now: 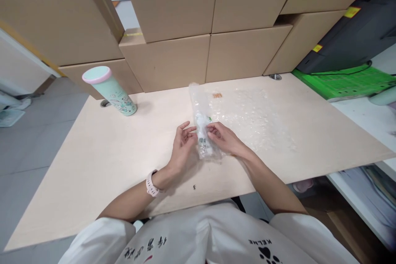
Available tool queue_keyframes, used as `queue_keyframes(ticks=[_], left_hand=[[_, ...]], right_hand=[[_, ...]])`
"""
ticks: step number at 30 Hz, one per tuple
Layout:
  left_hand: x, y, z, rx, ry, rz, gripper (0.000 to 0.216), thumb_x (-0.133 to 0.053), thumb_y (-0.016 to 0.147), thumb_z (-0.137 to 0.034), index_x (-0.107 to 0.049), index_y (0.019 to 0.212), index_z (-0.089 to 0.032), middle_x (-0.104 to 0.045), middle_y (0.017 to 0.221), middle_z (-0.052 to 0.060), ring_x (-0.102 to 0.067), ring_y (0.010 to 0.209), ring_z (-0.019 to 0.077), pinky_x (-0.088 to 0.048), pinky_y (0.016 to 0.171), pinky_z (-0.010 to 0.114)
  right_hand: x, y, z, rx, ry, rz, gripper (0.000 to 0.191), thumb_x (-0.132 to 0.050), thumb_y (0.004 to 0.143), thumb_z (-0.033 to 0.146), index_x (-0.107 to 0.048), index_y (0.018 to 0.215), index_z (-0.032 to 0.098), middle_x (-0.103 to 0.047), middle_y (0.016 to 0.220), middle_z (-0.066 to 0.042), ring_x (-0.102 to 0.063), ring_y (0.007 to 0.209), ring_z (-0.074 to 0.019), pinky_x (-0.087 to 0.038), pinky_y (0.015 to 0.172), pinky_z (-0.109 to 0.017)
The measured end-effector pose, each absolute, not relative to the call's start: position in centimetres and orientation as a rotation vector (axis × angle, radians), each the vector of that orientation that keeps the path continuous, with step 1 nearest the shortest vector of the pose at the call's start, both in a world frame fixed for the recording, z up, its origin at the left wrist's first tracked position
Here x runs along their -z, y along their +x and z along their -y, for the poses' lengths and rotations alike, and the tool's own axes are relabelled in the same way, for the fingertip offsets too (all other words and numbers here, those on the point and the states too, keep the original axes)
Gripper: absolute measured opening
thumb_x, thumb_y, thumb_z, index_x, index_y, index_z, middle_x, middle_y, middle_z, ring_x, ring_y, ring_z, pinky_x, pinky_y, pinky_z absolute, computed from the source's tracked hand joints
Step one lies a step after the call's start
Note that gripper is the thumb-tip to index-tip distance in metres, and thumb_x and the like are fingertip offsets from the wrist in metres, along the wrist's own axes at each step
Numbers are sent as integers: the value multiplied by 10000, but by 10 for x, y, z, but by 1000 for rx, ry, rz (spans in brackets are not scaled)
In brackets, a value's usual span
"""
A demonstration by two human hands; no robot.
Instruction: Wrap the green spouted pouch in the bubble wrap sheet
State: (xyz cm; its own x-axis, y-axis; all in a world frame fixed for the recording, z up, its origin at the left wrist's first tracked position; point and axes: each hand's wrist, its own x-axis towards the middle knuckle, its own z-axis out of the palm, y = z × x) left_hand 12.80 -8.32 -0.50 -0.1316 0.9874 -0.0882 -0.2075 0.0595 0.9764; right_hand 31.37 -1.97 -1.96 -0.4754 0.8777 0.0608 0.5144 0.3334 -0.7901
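- We are locating the item (202, 123), white with green marks, at the centre of the frame; it is lying on the table (123, 165) at the left end of the wrap (256, 115).
- We are seeing clear plastic around the item, with a loose end extending past it toward the top of the frame.
- We are placing the left hand (179, 148) at the item's left edge. Its fingers are bending loosely, part open, with the thumb near the fingertips; we cannot tell whether they are gripping the plastic.
- We are placing the right hand (228, 138) at the item's right side. Its fingers are curling inward, thumb and fingertips nearly closing at the plastic; we cannot tell whether they are pinching it.
- We are wearing a pale band (151, 183) on the left wrist.
- We are noting the wrap spreading flat right of centre, with an orange mark (217, 95) showing near its upper edge.
- We are noting the cup (111, 93), mint with a pink rim, standing at the upper left, well apart from both hands.
- We are observing boxes (176, 64) lining the far edge of the table across the top of the frame.
- We are observing a green crate (346, 82) sitting at the upper right.
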Motion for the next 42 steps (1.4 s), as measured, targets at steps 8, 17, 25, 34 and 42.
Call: queue_keyframes(ticks=[8, 17, 25, 34, 42], left_hand=[[-2, 136, 101, -1170, 1745, -1057, 482, -602, 910, -284, -467, 1372, -267, -396, 1546, 113, -407, 1385, 286, -360, 1128, 497], [42, 184, 64, -687, 2354, -959, 522, -505, 921, -205, -399, 1430, -166, -357, 1573, 189, -293, 1491, 281, -269, 1204, 525], [31, 182, 64, -937, 1886, -1151, 495, -628, 860, -293, -517, 1336, -214, -390, 1551, 156, -299, 1479, 314, -252, 1200, 534], [-6, 168, 64, -1238, 706, -1189, 498, -692, 777, -219, -488, 1231, -220, -580, 1296, 128, -613, 1104, 231, -531, 904, 400], [1, 183, 77, -1123, 1876, -1153, 590, -607, 881, -284, -397, 1429, -233, -310, 1590, 150, -347, 1424, 302, -363, 1124, 520]], right_hand=[[11, 325, 16, -1480, -1057, 1809, 288, -590, 873, 353, -634, 1117, 207, -689, 1117, -67, -657, 877, -173, -515, 759, -304], [4, 374, -4, -604, -1839, 1954, 148, -559, 803, 246, -702, 784, 212, -710, 759, -37, -638, 744, -214, -418, 674, -291], [0, 373, -3, -556, -1745, 2009, 197, -518, 896, 289, -697, 928, 213, -732, 850, -37, -650, 795, -200, -413, 702, -278], [9, 351, 1, -594, -1607, 2191, 254, -493, 949, 264, -658, 1113, 161, -708, 1076, -114, -655, 942, -219, -430, 814, -297], [1, 354, 2, -781, -1524, 2138, 220, -487, 915, 250, -700, 954, 207, -732, 869, -33, -630, 741, -166, -380, 649, -246]])
